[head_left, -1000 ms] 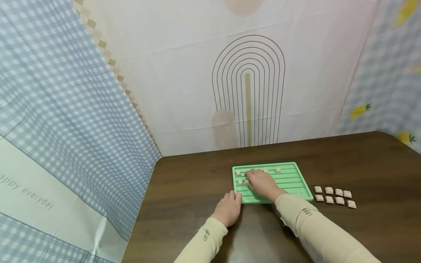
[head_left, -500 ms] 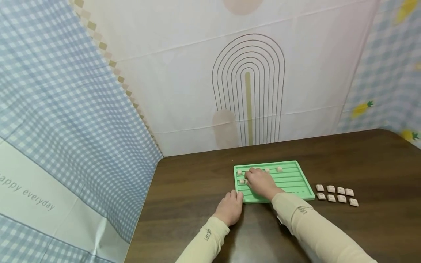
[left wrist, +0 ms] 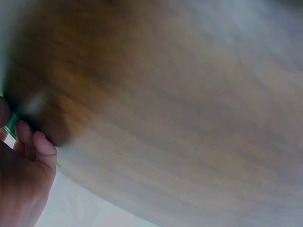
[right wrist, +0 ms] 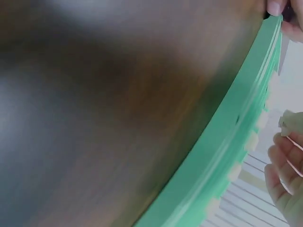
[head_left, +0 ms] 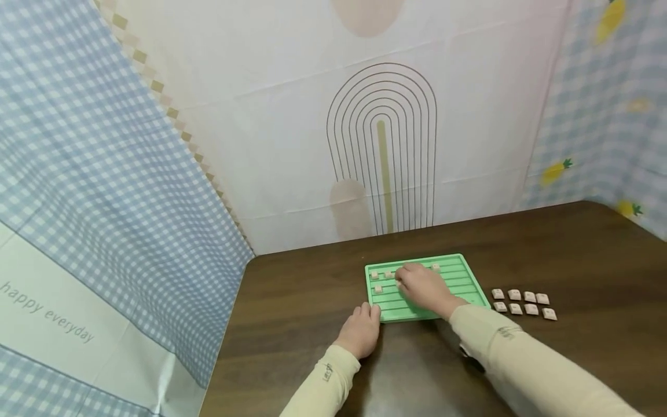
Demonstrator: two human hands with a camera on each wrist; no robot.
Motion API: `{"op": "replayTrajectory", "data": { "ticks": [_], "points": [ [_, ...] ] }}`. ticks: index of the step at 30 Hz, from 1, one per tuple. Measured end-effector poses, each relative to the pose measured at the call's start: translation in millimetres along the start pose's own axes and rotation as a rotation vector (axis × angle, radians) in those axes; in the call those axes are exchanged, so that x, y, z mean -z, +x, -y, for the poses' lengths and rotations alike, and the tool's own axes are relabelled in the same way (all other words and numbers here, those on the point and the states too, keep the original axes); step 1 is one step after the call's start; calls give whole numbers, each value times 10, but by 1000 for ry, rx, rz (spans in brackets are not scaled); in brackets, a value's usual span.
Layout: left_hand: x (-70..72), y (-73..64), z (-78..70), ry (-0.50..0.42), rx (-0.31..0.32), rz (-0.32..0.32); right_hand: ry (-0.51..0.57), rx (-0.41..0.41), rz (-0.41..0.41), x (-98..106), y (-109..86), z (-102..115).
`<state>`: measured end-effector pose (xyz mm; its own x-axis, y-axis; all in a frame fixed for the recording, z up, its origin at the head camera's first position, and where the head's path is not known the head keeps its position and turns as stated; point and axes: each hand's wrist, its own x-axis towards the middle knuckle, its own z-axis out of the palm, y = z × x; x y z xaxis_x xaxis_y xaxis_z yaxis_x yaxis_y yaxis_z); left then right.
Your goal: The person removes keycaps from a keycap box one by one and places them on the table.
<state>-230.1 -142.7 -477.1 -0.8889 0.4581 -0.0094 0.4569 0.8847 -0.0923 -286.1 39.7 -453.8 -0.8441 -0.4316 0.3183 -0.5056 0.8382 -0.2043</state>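
Note:
A green ridged tray point(head_left: 411, 313) lies on the dark wooden table. My left hand point(head_left: 359, 331) grips its front left corner, and the left wrist view shows the thumb and fingers point(left wrist: 43, 144) around the green edge. Over the tray, my right hand point(head_left: 424, 288) pinches a small pale keycap point(head_left: 399, 284) above the second row; the right wrist view shows this keycap point(right wrist: 285, 123) at the fingertips. In the back row sit a keycap point(head_left: 374, 275), another keycap point(head_left: 388, 274) and a keycap point(head_left: 435, 267) farther right. One keycap point(head_left: 378, 289) stands in the second row. The right hand hides part of the tray.
Several loose keycaps point(head_left: 515, 308) lie in two rows on the table point(head_left: 589, 255), right of the tray. A pale patterned curtain point(head_left: 292, 145) hangs behind the table, and a blue checked cloth point(head_left: 172, 231) is at the left.
My right hand has shifted right along the tray with the keycap, uncovering a back-row keycap and covering another. The left hand stays on the corner. The head view has shifted slightly.

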Motion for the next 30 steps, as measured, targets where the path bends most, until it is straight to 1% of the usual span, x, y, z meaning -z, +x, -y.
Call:
{"op": "replayTrajectory", "data": {
  "ticks": [4, 8, 12, 15, 17, 20, 25, 30],
  "points": [
    [7, 21, 15, -26, -8, 10, -70, 38, -64, 219, -299, -212],
    [3, 26, 36, -48, -8, 23, -115, 12, -84, 407, -650, -418],
    [-6, 14, 31, -49, -9, 9, -142, -24, -70, 486, -999, -564],
    [-15, 5, 10, -56, -13, -4, -147, -51, -66, 489, -1204, -641],
    [-5, -2, 12, -53, -12, -3, -142, -66, -70, 473, -1274, -678],
    [-1, -9, 15, -60, -12, 7, -148, -81, -71, 445, -1329, -720],
    [2, -6, 13, -78, -12, 22, -165, -83, -89, 415, -1355, -774],
    [19, 5, 0, -79, -6, 7, -173, -82, -82, 402, -1381, -824]
  ]
}}
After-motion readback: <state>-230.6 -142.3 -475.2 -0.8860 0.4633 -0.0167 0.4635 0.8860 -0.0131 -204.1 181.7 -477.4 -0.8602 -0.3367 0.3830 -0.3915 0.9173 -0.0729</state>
